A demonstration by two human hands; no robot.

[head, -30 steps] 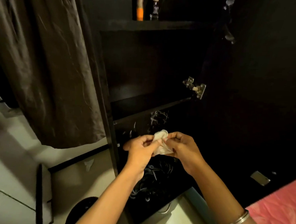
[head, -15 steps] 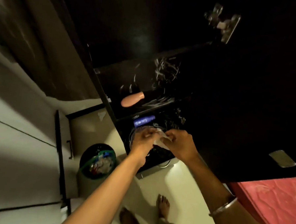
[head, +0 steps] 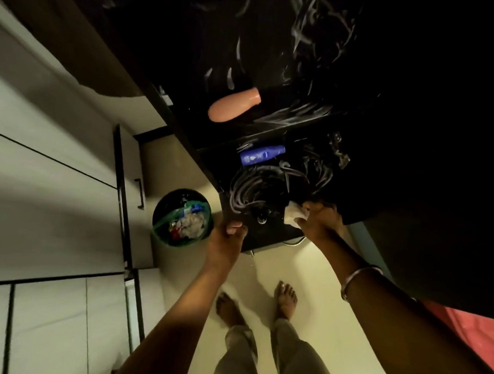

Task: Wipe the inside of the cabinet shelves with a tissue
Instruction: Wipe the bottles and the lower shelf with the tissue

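While my right hand point(head: 320, 219) pinches the crumpled white tissue point(head: 293, 216) at the dark bottom shelf's front edge point(head: 268, 241), my left hand point(head: 228, 240) curls empty; tangled black cables point(head: 257, 190) crowd inside.

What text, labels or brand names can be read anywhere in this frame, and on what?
No text can be read.
Blue bottle on the lower cabinet shelf: white print on its label, too blurred to read.
Peach bottle on the shelf above: no print visible.
Tissue: blank.

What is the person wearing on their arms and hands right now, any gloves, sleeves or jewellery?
No gloves and no sleeves in view: both forearms are bare down to the left hand and right hand. A thin silver metal bangle circles the right wrist. No rings can be made out.
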